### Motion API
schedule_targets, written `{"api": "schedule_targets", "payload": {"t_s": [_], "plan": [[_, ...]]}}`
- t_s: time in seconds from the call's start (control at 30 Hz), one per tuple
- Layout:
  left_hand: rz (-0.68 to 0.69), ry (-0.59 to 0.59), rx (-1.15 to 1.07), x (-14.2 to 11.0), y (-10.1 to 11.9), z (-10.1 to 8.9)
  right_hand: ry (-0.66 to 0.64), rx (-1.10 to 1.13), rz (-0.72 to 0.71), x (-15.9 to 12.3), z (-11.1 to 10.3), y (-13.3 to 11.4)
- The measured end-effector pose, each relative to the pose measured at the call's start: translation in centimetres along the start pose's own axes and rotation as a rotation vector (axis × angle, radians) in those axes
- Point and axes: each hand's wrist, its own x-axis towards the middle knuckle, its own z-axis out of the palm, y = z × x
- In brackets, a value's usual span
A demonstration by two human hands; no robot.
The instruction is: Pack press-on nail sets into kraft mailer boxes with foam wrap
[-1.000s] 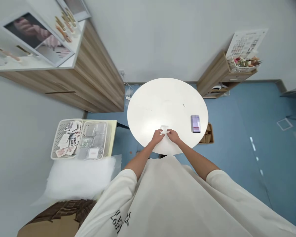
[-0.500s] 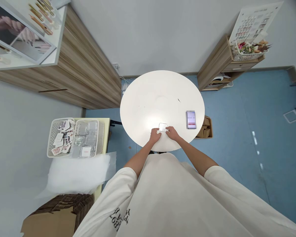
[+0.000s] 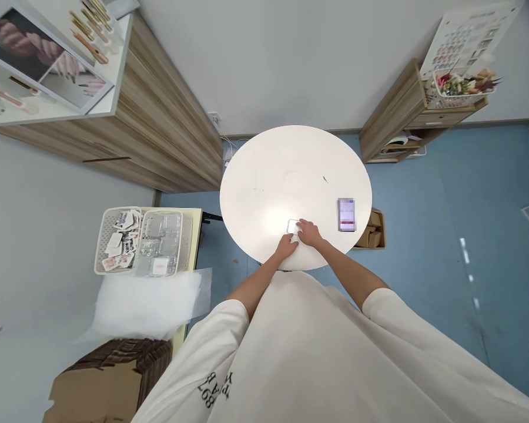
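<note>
The left hand is at the near edge of a small pale box, the right hand at its right side, fingers curled; whether either grips it I cannot tell. The box is towards the near side of the round white surface, with a phone farther right.

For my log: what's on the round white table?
A small pale case by the left hand and right hand, plus a phone-like device. Fingers hide part of the case.
</note>
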Motion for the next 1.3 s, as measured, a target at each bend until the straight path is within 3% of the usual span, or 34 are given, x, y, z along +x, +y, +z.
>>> {"api": "schedule_targets", "payload": {"t_s": [0.27, 0.53, 0.87, 1.3], "plan": [[0.044, 0.016, 0.041, 1.2, 0.1, -1.2, 0.032, 0.126, 0.103, -2.0, 1.2, 0.0], [0.124, -0.022, -0.003, 1.7, -0.2, -2.9, 0.055, 0.294, 0.177, -4.6, 3.6, -1.8], [0.067, -0.001, -0.028, 0.4, -0.2, -2.7, 0.077, 0.38, 0.178, -5.0, 2.9, -1.7], [0.081, 0.17, -0.033, 0.8, 0.3, -4.0, 0.21, 0.343, 0.103, -4.2, 0.7, -2.2]]}}
